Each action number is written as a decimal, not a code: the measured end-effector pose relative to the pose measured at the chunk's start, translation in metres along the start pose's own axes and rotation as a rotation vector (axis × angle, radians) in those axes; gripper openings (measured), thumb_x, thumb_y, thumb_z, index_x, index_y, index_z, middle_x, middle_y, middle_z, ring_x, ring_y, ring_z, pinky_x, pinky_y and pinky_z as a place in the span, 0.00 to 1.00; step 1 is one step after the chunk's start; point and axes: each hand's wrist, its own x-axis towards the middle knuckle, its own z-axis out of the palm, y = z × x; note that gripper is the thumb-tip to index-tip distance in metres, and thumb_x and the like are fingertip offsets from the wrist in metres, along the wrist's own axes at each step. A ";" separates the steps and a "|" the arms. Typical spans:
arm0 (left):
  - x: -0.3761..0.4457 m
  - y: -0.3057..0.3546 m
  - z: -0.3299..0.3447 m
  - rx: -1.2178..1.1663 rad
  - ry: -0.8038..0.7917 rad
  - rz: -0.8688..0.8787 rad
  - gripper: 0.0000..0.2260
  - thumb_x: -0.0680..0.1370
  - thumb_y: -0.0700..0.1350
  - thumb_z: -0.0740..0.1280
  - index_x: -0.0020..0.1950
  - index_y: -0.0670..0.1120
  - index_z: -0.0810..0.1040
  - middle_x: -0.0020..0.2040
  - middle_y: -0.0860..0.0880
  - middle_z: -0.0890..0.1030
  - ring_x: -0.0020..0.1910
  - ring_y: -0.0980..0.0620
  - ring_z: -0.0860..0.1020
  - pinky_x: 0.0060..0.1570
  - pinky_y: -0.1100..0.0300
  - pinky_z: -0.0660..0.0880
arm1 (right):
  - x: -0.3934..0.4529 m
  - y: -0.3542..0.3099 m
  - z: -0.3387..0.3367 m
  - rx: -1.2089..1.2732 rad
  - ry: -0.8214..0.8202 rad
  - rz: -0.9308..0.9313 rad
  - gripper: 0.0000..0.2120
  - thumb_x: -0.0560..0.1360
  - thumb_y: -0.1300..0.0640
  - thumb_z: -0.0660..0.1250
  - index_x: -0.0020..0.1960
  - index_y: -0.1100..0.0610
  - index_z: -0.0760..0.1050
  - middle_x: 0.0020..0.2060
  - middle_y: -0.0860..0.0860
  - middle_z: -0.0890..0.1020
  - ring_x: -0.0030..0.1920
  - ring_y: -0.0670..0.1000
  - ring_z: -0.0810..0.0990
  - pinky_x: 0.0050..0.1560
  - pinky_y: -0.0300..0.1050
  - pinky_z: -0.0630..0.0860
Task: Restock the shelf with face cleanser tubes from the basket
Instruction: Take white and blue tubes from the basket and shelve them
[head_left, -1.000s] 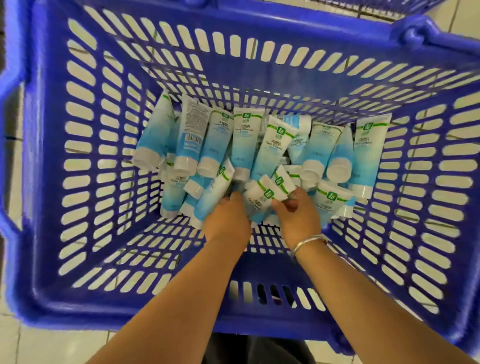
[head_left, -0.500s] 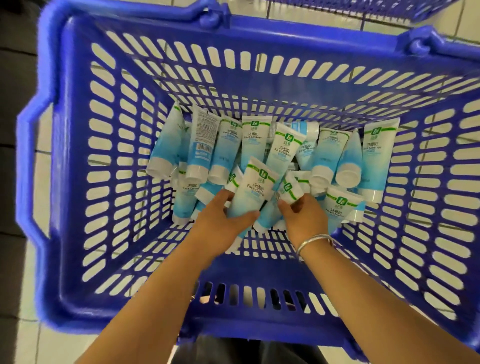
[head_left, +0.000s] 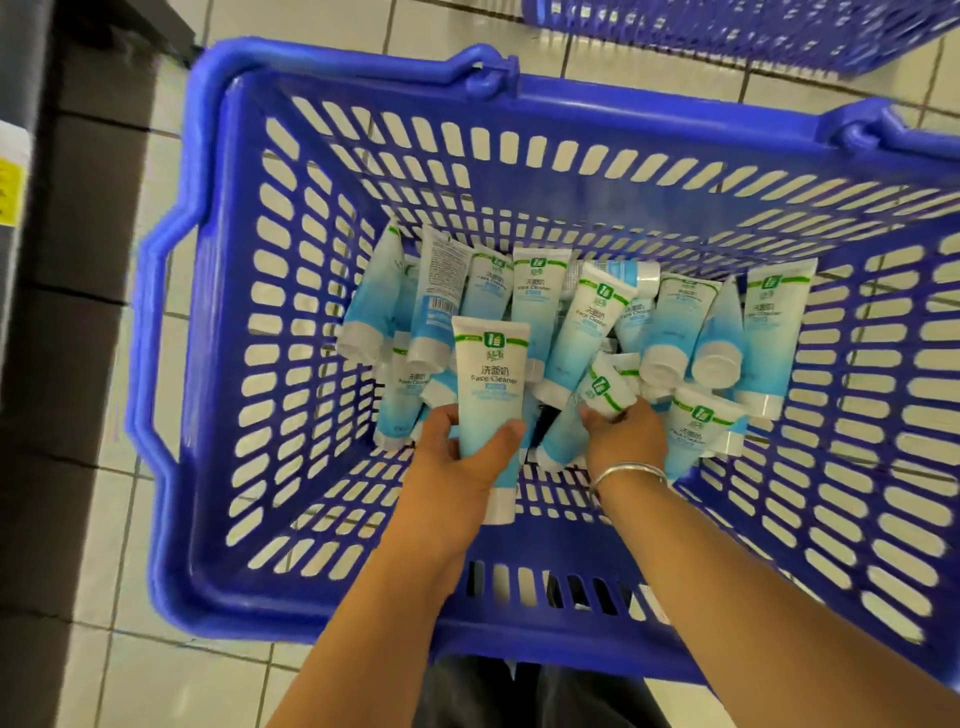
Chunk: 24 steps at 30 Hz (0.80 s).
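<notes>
A blue slotted plastic basket (head_left: 291, 332) sits on the tiled floor below me. Several light-blue face cleanser tubes with white caps lie piled in its far half (head_left: 675, 332). My left hand (head_left: 457, 457) grips one face cleanser tube (head_left: 491, 395) upright, label facing me, cap down, lifted above the pile. My right hand (head_left: 623, 441), with a silver bracelet on the wrist, holds a second tube (head_left: 605, 389) by its crimped end, low among the others.
A dark shelf base (head_left: 62, 312) runs along the left edge, with a yellow tag on it. A second blue basket (head_left: 753, 36) stands at the top right. White floor tiles surround the basket.
My left hand has taken one tube out of the pile and raised it upright. My right hand stays on its tube among the others. The view has pulled back.
</notes>
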 end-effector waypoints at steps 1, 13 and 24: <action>-0.004 0.001 -0.001 -0.001 -0.006 0.001 0.11 0.72 0.47 0.70 0.53 0.52 0.74 0.47 0.48 0.82 0.43 0.50 0.81 0.41 0.55 0.79 | -0.004 -0.002 -0.007 0.008 -0.018 -0.035 0.15 0.73 0.62 0.68 0.58 0.64 0.74 0.55 0.59 0.80 0.53 0.53 0.77 0.46 0.38 0.66; -0.108 0.075 -0.020 -0.164 -0.006 0.152 0.15 0.69 0.47 0.71 0.54 0.49 0.75 0.46 0.45 0.83 0.39 0.52 0.80 0.37 0.57 0.76 | -0.094 -0.097 -0.112 0.567 -0.386 -0.051 0.09 0.74 0.66 0.65 0.43 0.52 0.77 0.36 0.48 0.83 0.38 0.45 0.82 0.45 0.40 0.81; -0.284 0.189 -0.074 -0.270 -0.062 0.333 0.21 0.61 0.51 0.74 0.52 0.52 0.77 0.49 0.47 0.84 0.46 0.48 0.83 0.39 0.58 0.79 | -0.246 -0.250 -0.209 0.918 -0.655 -0.014 0.07 0.78 0.51 0.56 0.50 0.50 0.72 0.42 0.50 0.80 0.41 0.50 0.80 0.44 0.53 0.79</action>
